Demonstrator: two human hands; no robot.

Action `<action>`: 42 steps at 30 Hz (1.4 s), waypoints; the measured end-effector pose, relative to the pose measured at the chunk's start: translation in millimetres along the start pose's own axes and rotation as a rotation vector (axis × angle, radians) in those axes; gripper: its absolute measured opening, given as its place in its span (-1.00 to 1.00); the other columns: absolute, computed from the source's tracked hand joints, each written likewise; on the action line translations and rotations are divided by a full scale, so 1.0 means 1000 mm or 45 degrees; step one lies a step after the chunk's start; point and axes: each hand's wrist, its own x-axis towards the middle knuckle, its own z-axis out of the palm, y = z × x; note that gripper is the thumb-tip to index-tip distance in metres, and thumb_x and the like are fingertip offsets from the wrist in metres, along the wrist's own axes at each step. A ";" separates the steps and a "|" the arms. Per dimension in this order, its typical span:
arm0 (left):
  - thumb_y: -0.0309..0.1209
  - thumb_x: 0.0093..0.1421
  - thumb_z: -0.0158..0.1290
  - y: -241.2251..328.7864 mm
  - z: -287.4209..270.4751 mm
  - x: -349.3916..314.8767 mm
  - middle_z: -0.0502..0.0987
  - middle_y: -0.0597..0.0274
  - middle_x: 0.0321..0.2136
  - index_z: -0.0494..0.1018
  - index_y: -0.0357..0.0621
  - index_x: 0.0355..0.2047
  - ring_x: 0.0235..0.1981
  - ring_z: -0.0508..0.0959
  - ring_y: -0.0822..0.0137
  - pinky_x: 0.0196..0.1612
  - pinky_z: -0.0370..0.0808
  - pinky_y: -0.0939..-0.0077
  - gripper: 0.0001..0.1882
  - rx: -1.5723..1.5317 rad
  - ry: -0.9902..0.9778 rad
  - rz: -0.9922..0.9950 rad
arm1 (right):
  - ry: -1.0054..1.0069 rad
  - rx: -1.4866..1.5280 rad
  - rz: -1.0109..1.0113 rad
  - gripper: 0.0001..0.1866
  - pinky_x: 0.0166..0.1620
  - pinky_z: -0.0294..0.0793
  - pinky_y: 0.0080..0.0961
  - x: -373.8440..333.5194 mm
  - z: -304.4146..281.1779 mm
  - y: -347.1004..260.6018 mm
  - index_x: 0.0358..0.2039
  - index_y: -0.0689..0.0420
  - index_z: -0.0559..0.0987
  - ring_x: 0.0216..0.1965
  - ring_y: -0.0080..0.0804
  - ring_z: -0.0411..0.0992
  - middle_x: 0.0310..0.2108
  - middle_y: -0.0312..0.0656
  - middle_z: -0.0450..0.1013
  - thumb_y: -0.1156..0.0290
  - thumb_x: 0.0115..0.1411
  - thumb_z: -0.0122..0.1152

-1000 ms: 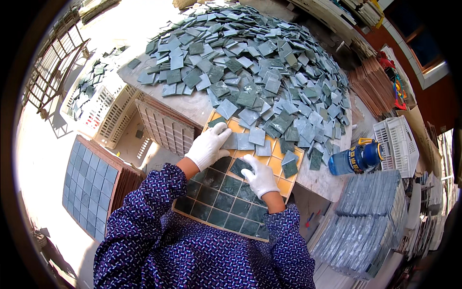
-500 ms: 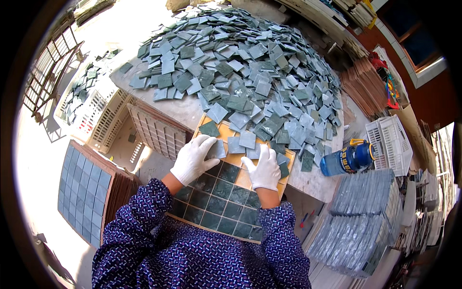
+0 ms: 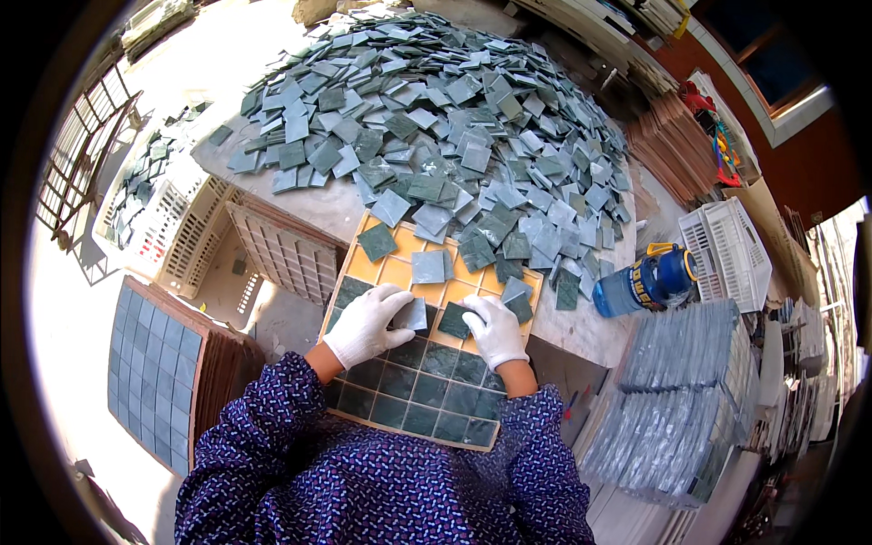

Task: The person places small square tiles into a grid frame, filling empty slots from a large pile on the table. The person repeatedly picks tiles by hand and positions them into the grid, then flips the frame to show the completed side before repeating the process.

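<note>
Both my hands wear white gloves and work over an orange gridded tile tray (image 3: 361,267). My left hand (image 3: 369,329) is closed on a square grey stone tile (image 3: 412,314), held tilted near the tray's middle. My right hand (image 3: 498,336) pinches the edge of a dark green tile (image 3: 453,321) just above the filled rows. Dark green tiles (image 3: 390,411) fill the near rows of cells. Farther up the tray lie a loose grey tile (image 3: 427,267) and a loose green tile (image 3: 377,242), with orange cells showing around them.
A large heap of loose tiles (image 3: 436,118) covers the table beyond the tray. A blue water bottle (image 3: 640,282) lies at the right, near a white crate (image 3: 727,254) and wrapped tile stacks (image 3: 663,400). Tile-filled panels (image 3: 154,368) stand at the left.
My right hand has come down the tray and now holds a dark green tile. My left hand still grips its grey tile. The view has shifted slightly.
</note>
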 end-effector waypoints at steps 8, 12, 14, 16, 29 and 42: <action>-0.33 -0.05 0.23 0.013 0.002 0.008 0.43 -0.03 -0.13 0.38 -0.21 -0.02 -0.12 0.47 -0.03 -0.06 0.45 0.23 -0.44 0.057 0.006 0.046 | 0.037 -0.107 -0.292 -0.69 -0.18 0.48 -0.33 -0.020 0.006 0.001 -0.12 0.11 0.53 -0.28 -0.16 0.48 -0.21 -0.12 0.45 0.39 0.08 0.23; -0.31 -0.04 0.22 0.031 0.019 0.028 0.41 0.01 -0.08 0.36 -0.17 -0.02 -0.07 0.46 -0.01 -0.04 0.45 0.23 -0.45 0.173 -0.085 0.212 | 0.412 0.011 0.271 -0.65 -0.27 0.48 -0.40 -0.026 -0.024 0.011 -0.12 0.14 0.53 -0.41 -0.31 0.48 -0.22 -0.13 0.48 0.38 0.05 0.27; -0.31 -0.01 0.20 0.043 0.034 0.041 0.41 0.05 -0.10 0.34 -0.16 -0.01 -0.08 0.46 0.01 -0.06 0.45 0.22 -0.46 0.206 -0.246 0.255 | 0.490 -0.071 0.320 -0.55 -0.24 0.48 -0.38 -0.029 -0.033 0.021 -0.07 0.13 0.50 -0.38 -0.32 0.48 -0.16 -0.13 0.46 0.34 0.00 0.33; -0.29 0.02 0.18 0.050 0.057 0.051 0.42 0.07 -0.13 0.33 -0.15 -0.02 -0.11 0.47 0.04 -0.10 0.47 0.23 -0.49 0.238 -0.269 0.367 | 0.506 -0.133 0.360 -0.50 -0.19 0.47 -0.35 -0.035 -0.040 0.030 -0.04 0.12 0.48 -0.32 -0.27 0.47 -0.10 -0.12 0.43 0.30 -0.03 0.36; -0.40 0.13 0.05 0.067 0.061 0.064 0.46 0.09 -0.24 0.44 -0.12 -0.12 -0.25 0.52 0.04 -0.20 0.48 0.22 -0.72 0.081 -0.377 0.217 | 0.480 -0.363 0.167 -0.46 -0.06 0.44 -0.23 -0.032 -0.029 0.045 -0.01 0.09 0.44 -0.08 -0.07 0.42 -0.04 -0.10 0.36 0.28 -0.04 0.35; -0.45 0.03 0.12 0.071 0.080 0.044 0.35 0.07 -0.12 0.37 -0.23 -0.05 -0.21 0.50 0.01 -0.15 0.48 0.21 -0.57 0.379 -0.254 0.192 | 0.305 -0.475 0.238 -0.36 -0.10 0.47 -0.23 -0.033 -0.041 0.037 0.01 0.08 0.36 -0.11 -0.06 0.42 -0.10 -0.08 0.35 0.19 -0.07 0.40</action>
